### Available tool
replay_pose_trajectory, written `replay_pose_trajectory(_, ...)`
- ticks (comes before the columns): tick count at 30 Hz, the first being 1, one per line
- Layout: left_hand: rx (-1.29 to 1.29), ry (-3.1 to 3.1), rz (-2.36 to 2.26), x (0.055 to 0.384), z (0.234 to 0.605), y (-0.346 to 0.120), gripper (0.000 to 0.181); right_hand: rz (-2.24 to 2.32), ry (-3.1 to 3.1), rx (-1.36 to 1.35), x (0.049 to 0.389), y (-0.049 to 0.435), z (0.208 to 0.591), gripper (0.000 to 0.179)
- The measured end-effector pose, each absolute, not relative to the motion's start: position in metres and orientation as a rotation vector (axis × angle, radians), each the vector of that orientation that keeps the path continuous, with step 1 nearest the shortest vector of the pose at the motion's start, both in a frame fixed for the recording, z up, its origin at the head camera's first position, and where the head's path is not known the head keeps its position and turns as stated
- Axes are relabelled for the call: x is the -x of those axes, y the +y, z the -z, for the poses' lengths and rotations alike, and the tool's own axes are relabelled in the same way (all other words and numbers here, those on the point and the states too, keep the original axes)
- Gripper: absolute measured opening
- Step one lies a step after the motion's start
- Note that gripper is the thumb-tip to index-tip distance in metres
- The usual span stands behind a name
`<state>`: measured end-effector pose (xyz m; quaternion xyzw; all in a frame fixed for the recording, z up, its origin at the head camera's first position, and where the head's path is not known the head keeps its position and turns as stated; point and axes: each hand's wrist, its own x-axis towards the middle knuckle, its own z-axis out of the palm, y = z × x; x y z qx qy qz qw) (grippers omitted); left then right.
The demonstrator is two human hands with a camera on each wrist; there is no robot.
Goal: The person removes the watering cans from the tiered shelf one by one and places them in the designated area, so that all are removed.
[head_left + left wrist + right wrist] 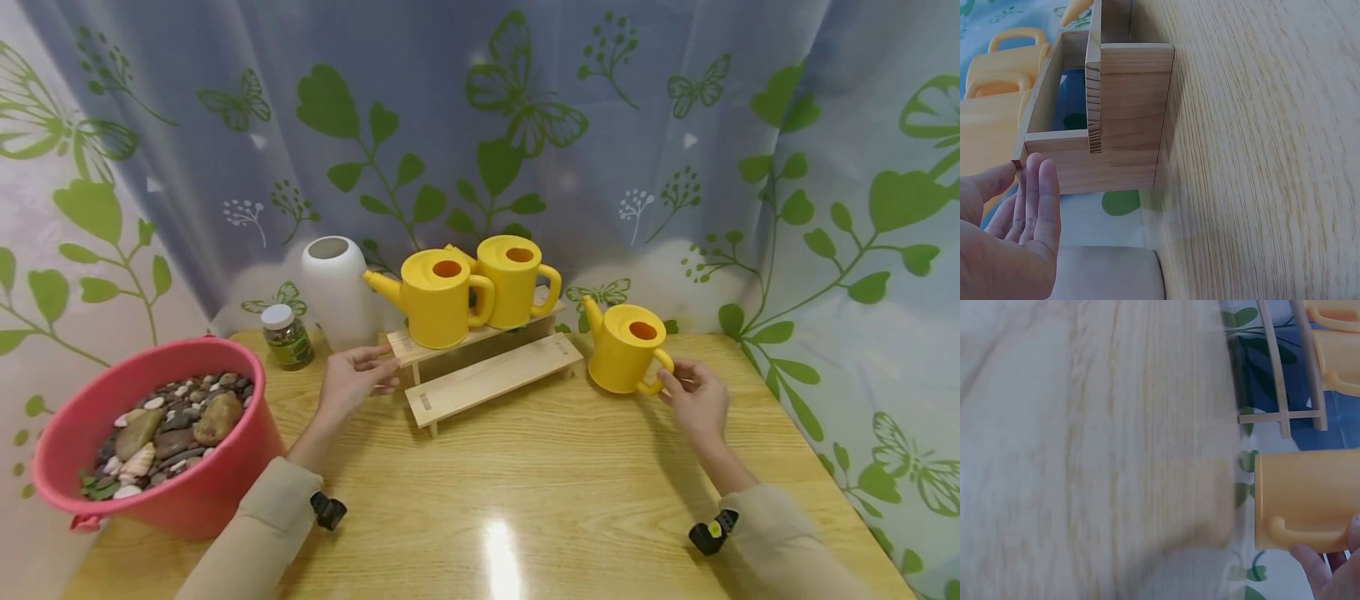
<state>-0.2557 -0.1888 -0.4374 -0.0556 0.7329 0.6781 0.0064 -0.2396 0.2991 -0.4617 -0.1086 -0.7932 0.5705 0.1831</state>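
Note:
My left hand [352, 383] pinches the left end of a two-step wooden stand [495, 379] at its upper step. In the left wrist view the thumb lies at the step's corner, with the fingers [1049, 194] close below it. Two yellow watering cans [437, 304] stand side by side on that upper step; the lower step carries nothing. To the right of the stand, my right hand [697, 400] holds a third yellow watering can [618, 354] by its handle, upright. From the right wrist, this can's base [1259, 500] appears slightly off the tabletop.
A pink bucket [258, 408] of pebbles, larger stones and a shell stands at the left. Behind my left hand are a white vase [337, 292] and a small white-lidded jar [288, 342]. A leaf-patterned curtain [420, 108] hangs behind the wooden table [480, 492].

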Motion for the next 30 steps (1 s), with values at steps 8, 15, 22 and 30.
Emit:
replay_pose_trajectory(8,0.183,2.289,-2.115,0.254,0.437,-0.189,0.045,-1.537,-2.277,0.350,0.247,0.288,0.469,0.031)
replay_pose_trajectory(15,0.176,2.304,-2.109,0.253,0.438,-0.189,0.046,-1.622,-2.284,0.355,0.249,0.280,0.471,0.032)
replay_pose_trajectory(22,0.174,2.313,-2.101,0.253,0.437,-0.189,0.045,-1.557,-2.337,0.306,0.246,0.280,0.466,0.042)
replay_pose_trajectory(30,0.169,2.314,-2.093,0.252,0.435,-0.188,0.046,-1.459,-2.231,0.220,0.252,0.286,0.435,0.044)
